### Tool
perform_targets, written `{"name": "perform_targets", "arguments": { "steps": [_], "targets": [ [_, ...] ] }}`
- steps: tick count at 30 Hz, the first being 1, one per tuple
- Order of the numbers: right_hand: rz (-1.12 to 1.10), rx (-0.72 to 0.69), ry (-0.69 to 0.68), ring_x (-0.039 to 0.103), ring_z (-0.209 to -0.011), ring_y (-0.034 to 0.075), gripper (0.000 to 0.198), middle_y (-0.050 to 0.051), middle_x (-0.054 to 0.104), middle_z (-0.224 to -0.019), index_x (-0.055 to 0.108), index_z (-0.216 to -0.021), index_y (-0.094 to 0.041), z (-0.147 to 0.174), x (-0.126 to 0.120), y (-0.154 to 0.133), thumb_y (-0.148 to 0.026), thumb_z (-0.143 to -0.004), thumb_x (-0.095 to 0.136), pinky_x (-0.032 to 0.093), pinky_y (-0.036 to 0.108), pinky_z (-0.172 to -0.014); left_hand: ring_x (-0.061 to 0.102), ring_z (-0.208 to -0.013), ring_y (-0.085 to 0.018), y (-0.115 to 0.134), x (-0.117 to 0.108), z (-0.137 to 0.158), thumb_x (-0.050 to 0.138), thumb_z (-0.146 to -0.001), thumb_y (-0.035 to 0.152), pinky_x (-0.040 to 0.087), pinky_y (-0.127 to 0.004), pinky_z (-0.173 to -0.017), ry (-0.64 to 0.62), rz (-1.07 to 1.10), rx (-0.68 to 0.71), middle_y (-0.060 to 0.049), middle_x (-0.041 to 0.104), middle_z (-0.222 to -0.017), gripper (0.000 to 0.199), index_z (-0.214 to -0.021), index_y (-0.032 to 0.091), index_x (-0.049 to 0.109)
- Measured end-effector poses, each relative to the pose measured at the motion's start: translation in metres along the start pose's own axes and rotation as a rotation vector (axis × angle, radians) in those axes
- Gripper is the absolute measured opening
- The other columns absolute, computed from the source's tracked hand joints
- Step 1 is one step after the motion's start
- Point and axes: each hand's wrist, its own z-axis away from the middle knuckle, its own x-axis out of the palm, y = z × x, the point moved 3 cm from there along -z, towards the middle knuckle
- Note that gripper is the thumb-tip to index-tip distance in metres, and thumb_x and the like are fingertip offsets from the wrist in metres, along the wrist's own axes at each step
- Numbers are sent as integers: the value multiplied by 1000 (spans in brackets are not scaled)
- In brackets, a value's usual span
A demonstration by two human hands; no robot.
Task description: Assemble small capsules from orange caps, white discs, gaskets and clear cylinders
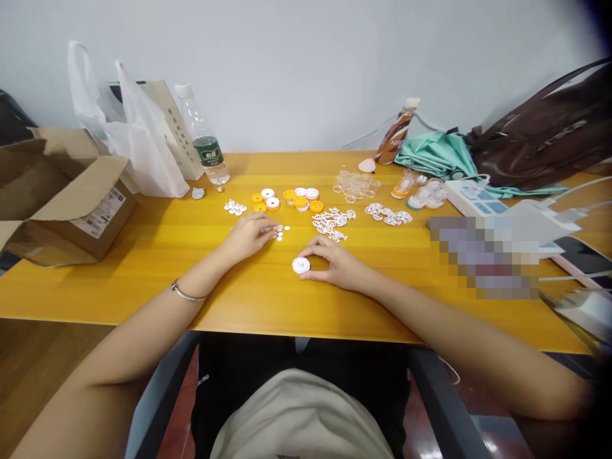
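My right hand (335, 264) grips a small white round piece (301, 265) by its edge, thumb on the near side and fingers on the far side, low over the table. To the left, my left hand (251, 234) reaches down over a little group of small white discs (280, 233). Its thumb and fingers are drawn together at the tips; whether a disc is between them I cannot make out. Beyond the hands lie white spoked wheel pieces (331, 222), yellow and white round parts (300, 199) and a small pile of white pieces (234, 207).
Clear rings (356, 185), more spoked pieces (388, 214) and assembled capsules (428, 193) lie farther back. An open cardboard box (90, 223), plastic bag (143, 140) and water bottle (205, 143) stand left. A brown bottle (398, 132), green cloth (433, 153) and power strip (482, 204) are right.
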Motion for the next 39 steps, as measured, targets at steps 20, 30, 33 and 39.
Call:
{"name": "perform_targets", "arguments": {
  "steps": [20, 30, 33, 39],
  "targets": [
    [-3, 7, 22, 58, -91, 20, 43, 6, 56, -95, 63, -110, -22, 1, 1, 2, -35, -70, 71, 46, 38, -86, 57, -76, -19, 7, 4, -7, 51, -85, 27, 39, -32, -69, -14, -269, 37, -8, 65, -78, 23, -76, 17, 69],
    [-68, -28, 346, 61, -79, 16, 16, 4, 65, -84, 66, -94, -21, 1, -16, -9, -27, -80, 61, 50, 33, -78, 55, -72, -13, 28, -1, -3, 53, -84, 26, 40, -26, -67, 127, 199, 27, -4, 63, -78, 15, -81, 15, 62],
    [-103, -3, 388, 63, -78, 15, 12, 3, 68, -84, 66, -89, -21, 2, -15, -10, -25, -79, 61, 50, 32, -77, 53, -71, -11, 49, 0, 3, 50, -86, 27, 39, -23, -62, 116, 430, 9, -3, 61, -81, 16, -83, 15, 60],
    [-261, 63, 416, 62, -75, 14, 11, 1, 66, -80, 62, -83, -21, 4, -6, -10, -28, -75, 66, 51, 30, -75, 52, -70, -11, 68, 6, 9, 52, -86, 28, 38, -23, -63, 75, 550, -42, -2, 61, -79, 16, -81, 15, 59]
  ]
}}
